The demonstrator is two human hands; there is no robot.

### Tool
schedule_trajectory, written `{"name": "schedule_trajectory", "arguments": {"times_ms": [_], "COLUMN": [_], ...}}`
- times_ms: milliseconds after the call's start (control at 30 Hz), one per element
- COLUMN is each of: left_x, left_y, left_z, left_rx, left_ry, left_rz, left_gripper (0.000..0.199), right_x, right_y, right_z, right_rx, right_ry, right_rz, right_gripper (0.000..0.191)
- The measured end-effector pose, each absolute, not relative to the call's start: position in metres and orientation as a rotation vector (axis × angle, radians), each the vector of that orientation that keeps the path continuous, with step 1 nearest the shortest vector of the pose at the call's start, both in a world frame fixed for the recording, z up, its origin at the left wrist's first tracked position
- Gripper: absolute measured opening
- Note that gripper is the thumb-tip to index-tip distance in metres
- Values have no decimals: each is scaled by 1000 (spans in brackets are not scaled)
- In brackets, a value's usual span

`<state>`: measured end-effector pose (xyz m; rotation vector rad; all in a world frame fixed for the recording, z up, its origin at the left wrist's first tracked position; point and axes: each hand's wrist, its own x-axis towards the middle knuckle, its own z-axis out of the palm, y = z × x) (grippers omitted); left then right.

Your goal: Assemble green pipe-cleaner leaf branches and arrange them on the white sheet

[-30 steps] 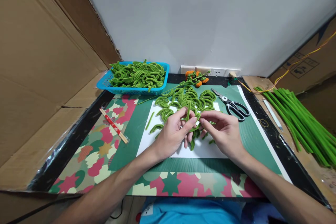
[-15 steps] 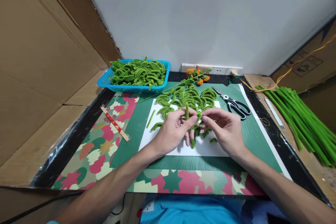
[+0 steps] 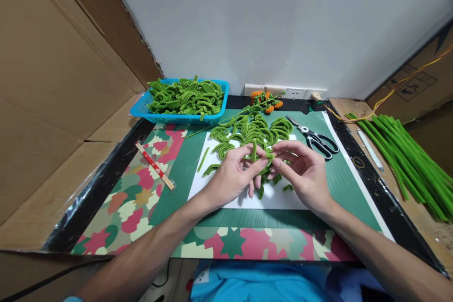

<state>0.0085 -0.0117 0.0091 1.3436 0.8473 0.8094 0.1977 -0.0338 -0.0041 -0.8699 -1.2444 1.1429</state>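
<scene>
Both my hands meet over a white sheet with a bent green pipe cleaner between them. My left hand pinches it between thumb and fingers, and one end sticks up above the fingertips. From the right, my right hand grips its other part with thumb and forefinger. The exact bend is partly hidden by the fingers. Just beyond the hands lies a heap of curved green pipe cleaner pieces. A short straight piece rests on the sheet's left side.
A blue basket heaped with bent green pieces stands at the back left. Orange flowers lie behind the heap. Black-handled scissors are at the right, with long green pipe cleaners beyond. Wrapped chopsticks lie at left.
The upright end of the pipe cleaner has shifted very slightly to the right. Both hands keep their pinch in nearly the same place.
</scene>
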Motion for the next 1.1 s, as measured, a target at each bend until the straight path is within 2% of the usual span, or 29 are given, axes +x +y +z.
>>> {"name": "schedule_trajectory", "arguments": {"times_ms": [200, 500, 667, 1100], "left_x": [9, 11, 16, 15], "left_y": [-11, -16, -22, -13], "left_z": [5, 5, 5, 1], "left_rx": [1316, 1305, 1297, 1211], "left_ry": [812, 795, 796, 781], "left_rz": [808, 740, 683, 775], "left_gripper": [39, 33, 38, 41], "right_x": [199, 205, 204, 208], "right_y": [-32, -32, -32, -28], "right_z": [-6, -5, -1, -3], "right_rx": [-876, -918, -903, -974], "right_ry": [-1244, -1544, -1575, -1476], "right_rz": [1148, 819, 741, 1004], "right_gripper": [22, 5, 7, 14]}}
